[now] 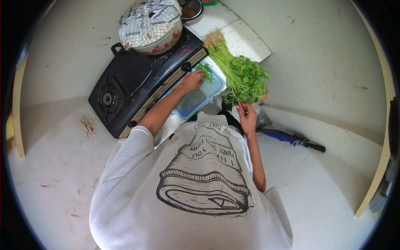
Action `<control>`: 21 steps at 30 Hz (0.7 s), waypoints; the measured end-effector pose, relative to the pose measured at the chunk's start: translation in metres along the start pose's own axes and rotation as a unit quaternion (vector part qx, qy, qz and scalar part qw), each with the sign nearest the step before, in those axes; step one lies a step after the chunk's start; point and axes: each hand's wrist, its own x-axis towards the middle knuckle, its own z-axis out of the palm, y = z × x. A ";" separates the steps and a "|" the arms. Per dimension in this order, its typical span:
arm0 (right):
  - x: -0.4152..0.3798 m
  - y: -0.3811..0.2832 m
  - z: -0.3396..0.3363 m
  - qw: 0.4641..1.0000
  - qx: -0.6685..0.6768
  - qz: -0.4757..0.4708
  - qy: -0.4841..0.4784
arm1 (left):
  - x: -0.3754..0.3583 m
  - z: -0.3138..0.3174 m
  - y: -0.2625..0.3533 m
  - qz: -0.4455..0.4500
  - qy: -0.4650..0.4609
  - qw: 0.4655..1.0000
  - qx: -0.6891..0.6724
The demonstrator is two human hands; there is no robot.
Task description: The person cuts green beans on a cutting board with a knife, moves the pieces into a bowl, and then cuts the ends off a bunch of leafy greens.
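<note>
My left hand (193, 81) reaches over a blue plastic container (193, 102), its fingers bent and closed on some green leafy pieces (205, 71) at the container's far end. My right hand (248, 116) is closed around the reddish handle of a small knife (239, 103). Its thin blade points up and away, against the near edge of a big bunch of leafy greens (250, 75). The bunch lies on the white counter, with long pale stems and roots at the far end and leaves toward me. The fingertips of my left hand are partly hidden by the greens.
A black two-burner gas stove (133, 85) stands left of the container. On it sits a flowered pot (160, 45) covered with a checked cloth (148, 21). Behind is a dark pan (191, 10). A blue folded umbrella (287, 137) and a plastic bag (262, 118) are at right.
</note>
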 end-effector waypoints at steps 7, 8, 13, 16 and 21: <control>-0.012 0.005 -0.004 1.000 0.005 0.023 0.016 | 0.020 0.008 0.004 0.029 -0.037 0.995 0.084; -0.012 0.008 -0.003 1.000 0.003 0.019 0.018 | 0.023 0.009 0.003 0.030 -0.038 0.994 0.101; -0.006 0.008 0.001 1.000 0.000 0.013 0.020 | 0.017 -0.001 0.005 0.028 -0.025 0.999 0.003; -0.002 0.009 0.004 1.000 0.005 0.004 0.018 | 0.010 -0.008 0.000 0.045 -0.011 0.998 -0.045; 0.007 0.003 0.007 1.000 0.003 0.007 0.004 | 0.005 -0.005 -0.013 0.053 0.071 0.992 -0.089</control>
